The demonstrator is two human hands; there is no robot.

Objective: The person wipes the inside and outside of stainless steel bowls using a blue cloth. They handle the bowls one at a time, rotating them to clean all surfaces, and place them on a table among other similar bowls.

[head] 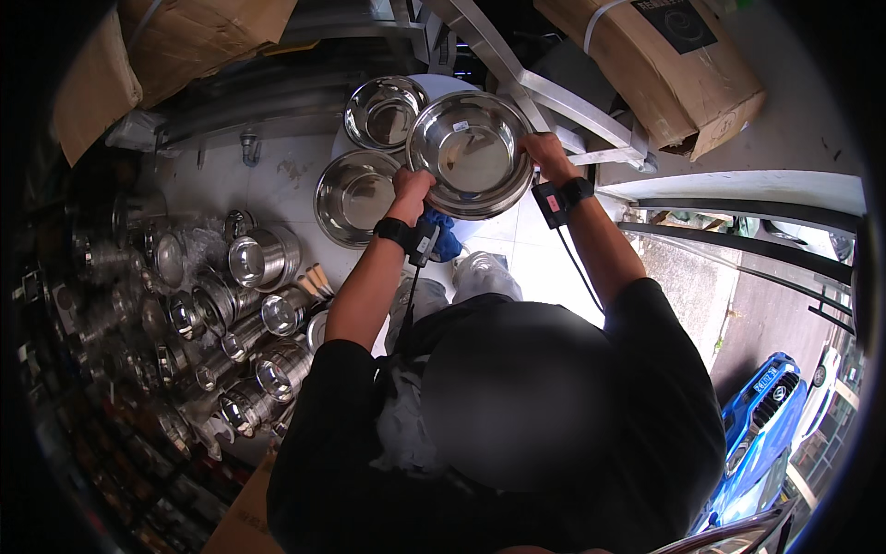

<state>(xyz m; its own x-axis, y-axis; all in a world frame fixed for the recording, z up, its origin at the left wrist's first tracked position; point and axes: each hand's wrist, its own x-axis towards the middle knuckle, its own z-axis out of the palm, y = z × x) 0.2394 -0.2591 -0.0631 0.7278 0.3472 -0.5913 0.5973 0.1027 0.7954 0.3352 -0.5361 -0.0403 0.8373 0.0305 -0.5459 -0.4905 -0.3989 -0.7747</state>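
Both hands hold a stack of wide stainless steel basins [477,152] by its rims. My left hand [413,187] grips the lower left edge; my right hand [547,154] grips the right edge. A small label sticks inside the top basin. Behind the stack's left side, a steel basin [386,113] rests on a round pale surface [443,86]. Another steel basin [358,199] lies below it, close to my left hand and partly overlapped by the held stack. What supports this lower basin is mostly hidden.
Many steel bowls and pots [263,257] crowd the floor at left, some in clear plastic. A metal frame [581,114] stands beyond my right hand. Cardboard boxes [682,76] sit at upper right and upper left. Blue cloth or plastic [443,239] lies below the stack.
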